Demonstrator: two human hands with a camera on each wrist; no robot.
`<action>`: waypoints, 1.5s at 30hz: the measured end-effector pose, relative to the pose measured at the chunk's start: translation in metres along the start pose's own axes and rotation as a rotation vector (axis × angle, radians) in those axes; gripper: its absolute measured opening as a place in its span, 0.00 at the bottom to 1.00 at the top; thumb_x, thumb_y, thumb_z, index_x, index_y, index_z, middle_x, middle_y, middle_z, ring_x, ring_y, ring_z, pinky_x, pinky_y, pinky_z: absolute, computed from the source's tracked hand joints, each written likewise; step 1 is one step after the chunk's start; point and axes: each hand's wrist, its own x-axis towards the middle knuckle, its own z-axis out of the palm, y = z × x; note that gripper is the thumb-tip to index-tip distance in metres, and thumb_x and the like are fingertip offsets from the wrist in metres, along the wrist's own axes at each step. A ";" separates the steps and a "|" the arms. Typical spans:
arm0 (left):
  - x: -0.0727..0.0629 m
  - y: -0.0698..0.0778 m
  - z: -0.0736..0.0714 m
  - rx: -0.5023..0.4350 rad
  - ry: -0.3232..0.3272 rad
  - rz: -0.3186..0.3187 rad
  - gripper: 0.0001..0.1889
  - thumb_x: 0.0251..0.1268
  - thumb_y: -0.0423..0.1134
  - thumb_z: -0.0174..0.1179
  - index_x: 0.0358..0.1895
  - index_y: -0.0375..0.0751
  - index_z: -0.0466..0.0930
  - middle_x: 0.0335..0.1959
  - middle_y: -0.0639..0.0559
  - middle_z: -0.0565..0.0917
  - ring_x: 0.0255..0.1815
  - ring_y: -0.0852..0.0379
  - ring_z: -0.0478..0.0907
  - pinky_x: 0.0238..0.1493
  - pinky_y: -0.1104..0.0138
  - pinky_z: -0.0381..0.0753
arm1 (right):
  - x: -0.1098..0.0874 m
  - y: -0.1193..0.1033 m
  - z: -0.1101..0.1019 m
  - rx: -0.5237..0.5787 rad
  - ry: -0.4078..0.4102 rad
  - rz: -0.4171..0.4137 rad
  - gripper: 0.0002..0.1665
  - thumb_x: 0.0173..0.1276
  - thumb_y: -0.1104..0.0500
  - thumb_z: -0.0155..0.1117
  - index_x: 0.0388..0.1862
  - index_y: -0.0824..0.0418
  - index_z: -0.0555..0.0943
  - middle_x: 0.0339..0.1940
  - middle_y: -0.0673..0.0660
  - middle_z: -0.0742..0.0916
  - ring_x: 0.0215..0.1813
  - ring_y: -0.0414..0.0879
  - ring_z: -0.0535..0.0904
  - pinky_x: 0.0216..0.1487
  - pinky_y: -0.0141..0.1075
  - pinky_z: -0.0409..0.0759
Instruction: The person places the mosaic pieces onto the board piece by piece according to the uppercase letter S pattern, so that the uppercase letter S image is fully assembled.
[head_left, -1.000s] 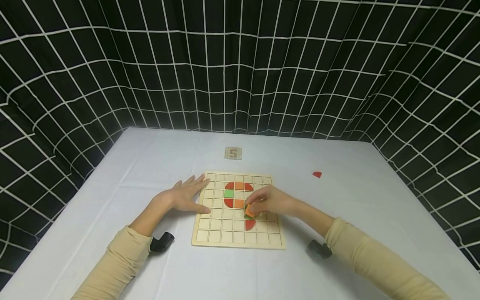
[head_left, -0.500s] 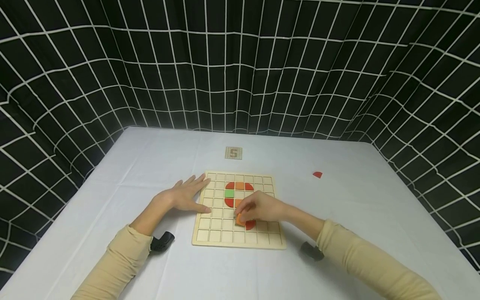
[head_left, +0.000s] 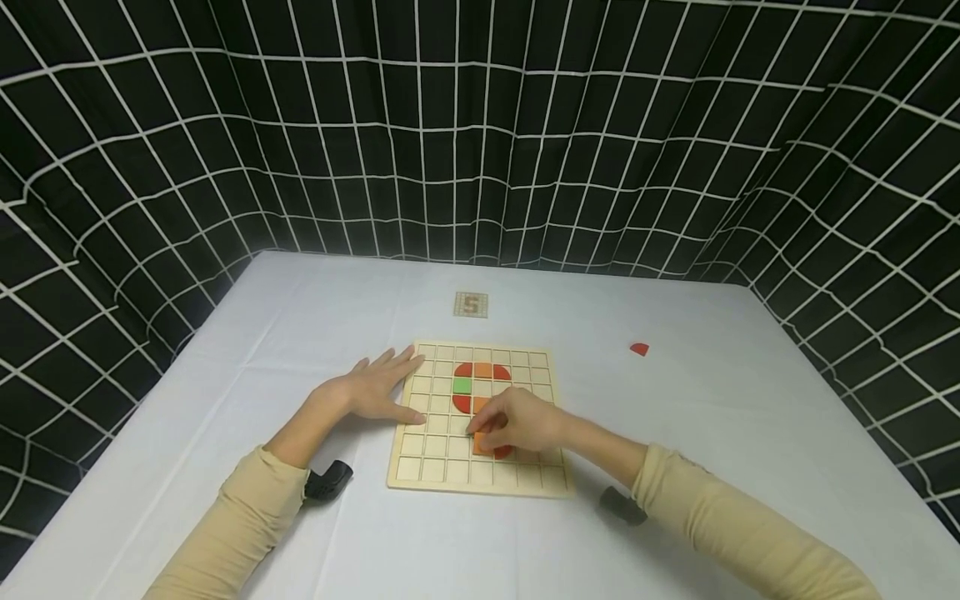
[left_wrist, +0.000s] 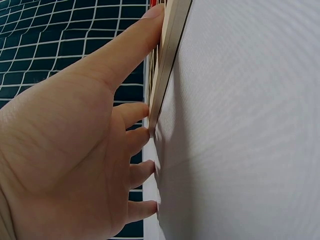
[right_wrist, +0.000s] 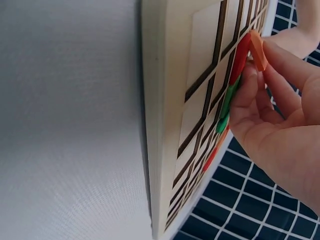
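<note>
A light wooden grid board [head_left: 434, 447] lies on the table. My left hand [head_left: 372, 393] rests along its left edge, fingers spread, with the thumb on the board. Between thumb and fingers, my right hand [head_left: 522, 422] pinches an orange square tile [right_wrist: 258, 51] over a lower-middle cell. In the right wrist view the tile is tilted, beside a red quarter-circle piece [right_wrist: 240, 59] and a green tile [right_wrist: 225, 106] in the grid. Higher on the board sit red quarter-circles [head_left: 462, 404], another orange tile [head_left: 483, 369] and a light green tile [head_left: 462, 386]. My right hand hides some cells.
Beyond the board lies a small square card [head_left: 471, 305] with an S-like or 5-like figure. One loose red quarter-circle [head_left: 640, 349] is on the white tablecloth [head_left: 420, 542] to the right. A black curtain with white grid lines [head_left: 480, 167] surrounds the table's back and sides.
My right hand has moved left and slightly toward me with the orange tile, from above the green tile to the cell left of the lower red piece. My left hand stays put.
</note>
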 end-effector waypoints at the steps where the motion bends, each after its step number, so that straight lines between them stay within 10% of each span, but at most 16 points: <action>1: 0.000 0.000 0.000 -0.001 0.000 -0.001 0.54 0.54 0.67 0.60 0.77 0.43 0.45 0.77 0.44 0.42 0.75 0.38 0.38 0.69 0.41 0.37 | 0.000 0.000 0.000 -0.009 0.001 -0.002 0.09 0.61 0.68 0.67 0.41 0.63 0.86 0.29 0.46 0.83 0.30 0.38 0.78 0.32 0.29 0.78; 34: 0.003 0.000 -0.002 -0.005 -0.008 -0.018 0.55 0.53 0.67 0.60 0.77 0.43 0.44 0.77 0.44 0.41 0.75 0.39 0.37 0.70 0.42 0.36 | -0.004 0.007 -0.001 -0.057 0.013 -0.142 0.17 0.54 0.66 0.74 0.44 0.60 0.84 0.36 0.47 0.84 0.40 0.44 0.77 0.42 0.33 0.79; 45: 0.000 0.000 -0.001 -0.006 -0.005 -0.008 0.54 0.53 0.68 0.60 0.77 0.43 0.44 0.77 0.44 0.42 0.75 0.39 0.38 0.69 0.41 0.36 | -0.005 0.011 -0.016 0.153 0.055 0.066 0.14 0.65 0.57 0.66 0.49 0.59 0.84 0.38 0.51 0.86 0.39 0.45 0.80 0.42 0.37 0.80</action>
